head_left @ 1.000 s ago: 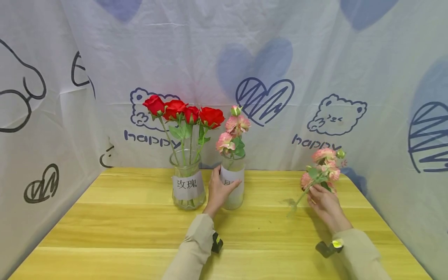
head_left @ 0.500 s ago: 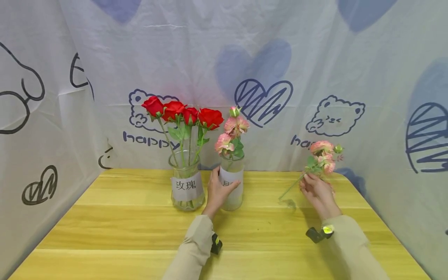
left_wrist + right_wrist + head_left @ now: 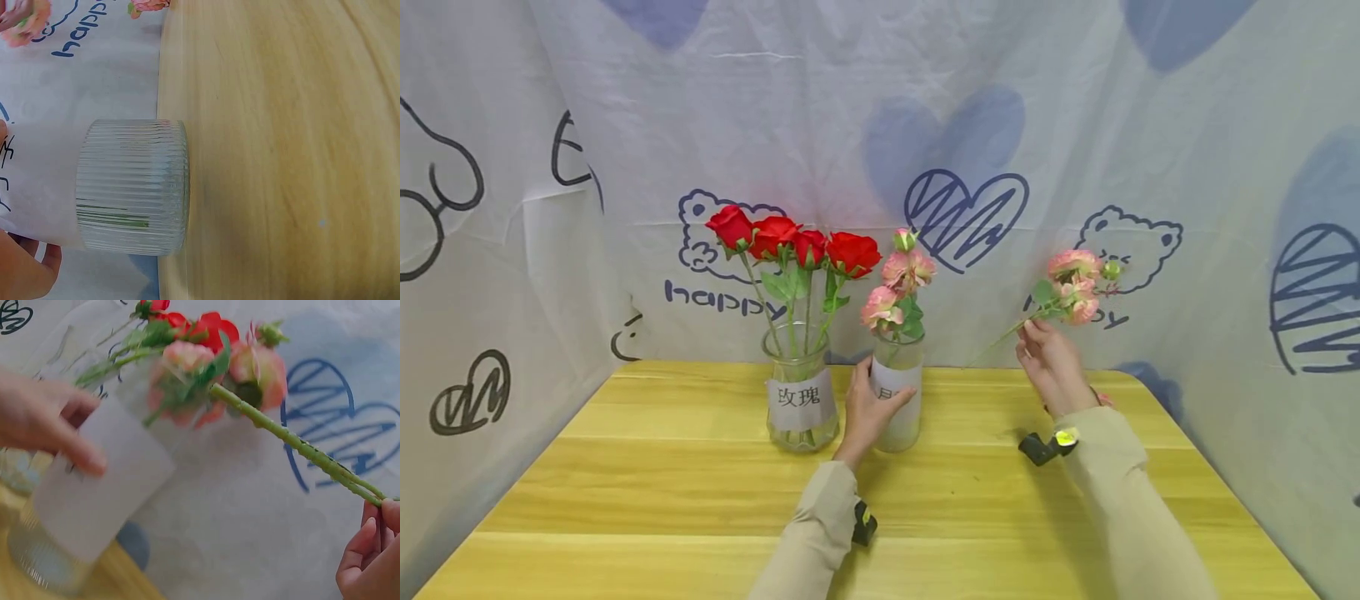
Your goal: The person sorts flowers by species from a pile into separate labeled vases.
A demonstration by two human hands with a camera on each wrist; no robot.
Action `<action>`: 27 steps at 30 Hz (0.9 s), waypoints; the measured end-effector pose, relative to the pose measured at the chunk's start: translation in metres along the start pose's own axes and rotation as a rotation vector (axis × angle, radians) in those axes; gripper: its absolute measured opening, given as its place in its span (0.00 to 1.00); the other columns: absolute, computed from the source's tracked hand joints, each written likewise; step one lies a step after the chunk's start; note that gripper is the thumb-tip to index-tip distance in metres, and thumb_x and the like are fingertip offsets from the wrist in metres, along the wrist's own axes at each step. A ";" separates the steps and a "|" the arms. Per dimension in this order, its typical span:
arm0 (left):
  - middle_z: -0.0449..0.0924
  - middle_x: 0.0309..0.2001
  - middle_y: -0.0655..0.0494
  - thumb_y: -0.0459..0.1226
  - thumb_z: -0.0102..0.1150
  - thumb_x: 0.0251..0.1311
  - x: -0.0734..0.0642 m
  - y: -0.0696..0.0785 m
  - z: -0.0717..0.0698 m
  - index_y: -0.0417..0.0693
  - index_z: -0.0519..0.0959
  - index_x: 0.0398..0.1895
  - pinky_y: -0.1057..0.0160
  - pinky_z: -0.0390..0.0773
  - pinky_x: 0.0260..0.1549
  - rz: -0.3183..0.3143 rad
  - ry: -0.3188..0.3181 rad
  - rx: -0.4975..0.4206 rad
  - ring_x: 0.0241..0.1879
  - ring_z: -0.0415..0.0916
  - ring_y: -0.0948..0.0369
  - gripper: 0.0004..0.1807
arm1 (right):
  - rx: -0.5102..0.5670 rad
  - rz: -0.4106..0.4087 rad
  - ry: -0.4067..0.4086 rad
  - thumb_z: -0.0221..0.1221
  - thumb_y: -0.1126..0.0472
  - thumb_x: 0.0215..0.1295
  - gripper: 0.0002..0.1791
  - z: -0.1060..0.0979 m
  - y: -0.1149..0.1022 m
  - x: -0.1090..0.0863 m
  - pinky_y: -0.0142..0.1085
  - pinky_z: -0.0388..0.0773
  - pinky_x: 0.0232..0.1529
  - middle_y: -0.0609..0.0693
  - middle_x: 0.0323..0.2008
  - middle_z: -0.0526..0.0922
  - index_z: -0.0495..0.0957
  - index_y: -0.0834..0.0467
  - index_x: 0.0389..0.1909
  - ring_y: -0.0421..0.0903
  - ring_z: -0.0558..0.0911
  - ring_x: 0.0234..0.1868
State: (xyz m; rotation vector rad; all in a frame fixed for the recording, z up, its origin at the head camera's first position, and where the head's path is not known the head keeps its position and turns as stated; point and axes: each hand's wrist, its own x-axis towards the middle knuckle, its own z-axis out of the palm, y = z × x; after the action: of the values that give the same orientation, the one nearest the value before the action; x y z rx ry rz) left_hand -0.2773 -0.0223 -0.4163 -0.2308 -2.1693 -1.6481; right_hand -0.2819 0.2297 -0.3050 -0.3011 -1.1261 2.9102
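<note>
My left hand grips a narrow glass vase with a white paper label, fingers on its left side and thumb across the front. The vase's ribbed base stands on the table, a green stem showing inside. Pink flowers rise from its mouth. To the right and raised above the table, my right hand pinches the green stem of a pink flower spray. The stem's cut end points left toward the vase. In the right wrist view, the left hand is round the label.
Just left of my left hand stands a wider glass vase with several red roses. Behind my right wrist another pink flower lies mostly hidden. A printed cloth hangs along the back edge of the wooden table.
My right hand has lifted the pink flower spray off the tabletop and moved it up and left, the stem now nearer level. My left hand has stayed on the vase.
</note>
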 end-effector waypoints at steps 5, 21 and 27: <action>0.70 0.55 0.37 0.39 0.75 0.47 0.000 0.000 -0.001 0.34 0.64 0.64 0.44 0.73 0.52 0.000 0.004 0.001 0.53 0.70 0.44 0.42 | -0.030 -0.067 0.052 0.48 0.70 0.72 0.08 0.031 0.001 0.008 0.27 0.71 0.30 0.46 0.38 0.76 0.68 0.59 0.47 0.39 0.74 0.37; 0.70 0.55 0.37 0.38 0.76 0.46 0.001 0.000 0.002 0.34 0.66 0.63 0.45 0.73 0.52 -0.002 -0.002 0.003 0.53 0.71 0.44 0.42 | -0.396 -0.405 0.113 0.56 0.73 0.66 0.09 0.079 0.022 0.030 0.24 0.73 0.30 0.50 0.38 0.80 0.76 0.63 0.45 0.37 0.79 0.34; 0.70 0.56 0.37 0.38 0.76 0.46 0.001 -0.001 0.001 0.33 0.65 0.63 0.45 0.73 0.53 -0.007 0.003 0.004 0.54 0.71 0.44 0.42 | -0.602 -0.488 0.044 0.58 0.73 0.65 0.16 0.090 0.031 0.028 0.26 0.75 0.32 0.49 0.38 0.81 0.73 0.70 0.53 0.36 0.79 0.33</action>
State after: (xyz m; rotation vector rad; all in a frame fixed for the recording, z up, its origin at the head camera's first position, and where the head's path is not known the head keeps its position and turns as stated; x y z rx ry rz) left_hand -0.2783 -0.0222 -0.4172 -0.2202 -2.1737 -1.6468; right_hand -0.3236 0.1489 -0.2650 -0.0681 -1.7517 2.0958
